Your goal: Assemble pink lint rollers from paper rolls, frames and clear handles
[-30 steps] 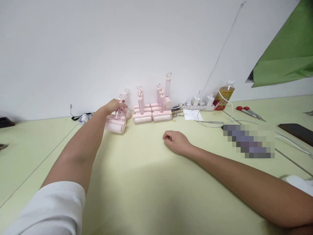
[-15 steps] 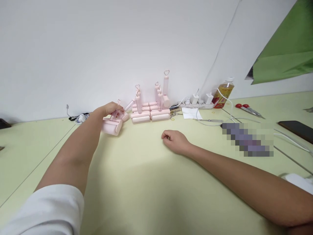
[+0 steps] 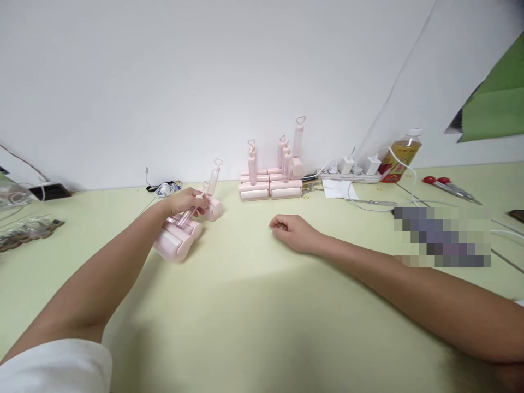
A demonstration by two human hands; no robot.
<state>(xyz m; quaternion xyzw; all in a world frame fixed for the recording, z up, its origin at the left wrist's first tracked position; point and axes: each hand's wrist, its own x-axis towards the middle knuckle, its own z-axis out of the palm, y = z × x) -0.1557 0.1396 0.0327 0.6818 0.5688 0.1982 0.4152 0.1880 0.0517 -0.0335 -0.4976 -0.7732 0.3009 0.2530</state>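
Observation:
My left hand [image 3: 188, 202] is closed round the clear handle of a pink lint roller [image 3: 175, 240], tilted, with its head toward me. Just beyond the fingers another pink lint roller [image 3: 213, 207] stands with its heart-tipped handle up. My right hand [image 3: 295, 233] rests on the table, fingers curled in and nothing seen in them. Several more pink lint rollers [image 3: 270, 190] stand in two close rows near the wall, handles upright. Part of the held roller's handle is hidden by my fingers.
At the back right are a power strip [image 3: 356, 177] with chargers, white paper [image 3: 339, 189] and a drink bottle [image 3: 403, 155]. Red-handled tools [image 3: 450, 188] lie farther right. A blurred-out object [image 3: 442, 237] lies near my right forearm. Cables [image 3: 166, 188] lie at the back left.
My left hand has drawn the lint roller nearer to me, away from the wall. The view has turned left, showing more of the table's left side. My right hand stays curled on the table.

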